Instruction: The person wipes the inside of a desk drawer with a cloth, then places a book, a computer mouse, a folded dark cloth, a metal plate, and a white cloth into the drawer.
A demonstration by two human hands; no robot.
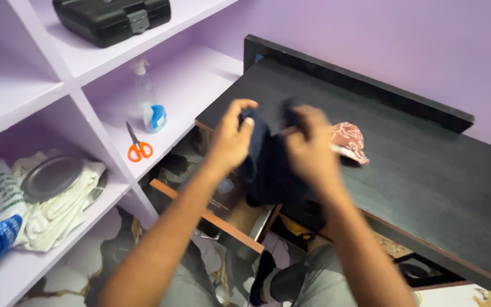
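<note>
Both hands hold a dark navy garment (268,165) above the front-left corner of the dark counter (427,170). The left hand (231,139) is closed on its upper edge with thumb raised; the right hand (308,148) pinches the opposite edge, fingers curled. The garment hangs unfolded, partly over the open drawer (211,219). A reddish patterned cloth (349,142) lies on the counter just beside the right hand. Folding appears barely begun.

Evenly bright, soft indoor light, faint shadows under shelves; motion blur on both hands (fingers smeared), edges slightly stretched.
</note>
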